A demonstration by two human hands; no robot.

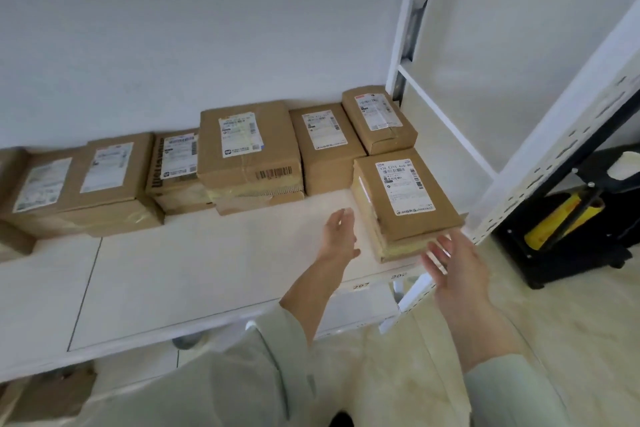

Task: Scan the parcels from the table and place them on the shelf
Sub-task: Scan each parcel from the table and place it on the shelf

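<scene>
Reaching over the white shelf [194, 274], both hands are spread wide and hold nothing. The left hand [341, 236] hangs above the bare shelf board with its fingers loosely splayed, just beside the nearest parcel [405, 201] at its 9 o'clock side. The right hand [453, 263] sits at the parcel's 6 o'clock corner, palm turned toward it, fingertips near the taped edge; whether they touch cannot be told. Pale green sleeves [263, 371] cover both forearms from below the wrists.

That nearest parcel is a brown carton with a white label facing up, lying flat at the shelf's front right corner, tilted a little off the shelf's line. At its 12 o'clock, against the wall, stands a row of six more brown parcels [249, 149], label side up, packed touching or nearly so from the 9 o'clock end to the upright post [405, 28] at 1 o'clock. Small number tags [362, 286] are stuck on the shelf's front lip below the hands. At 3 o'clock, on the tiled floor [398, 357], a black stand [568, 243] holds a yellow object; what it is cannot be told.
</scene>
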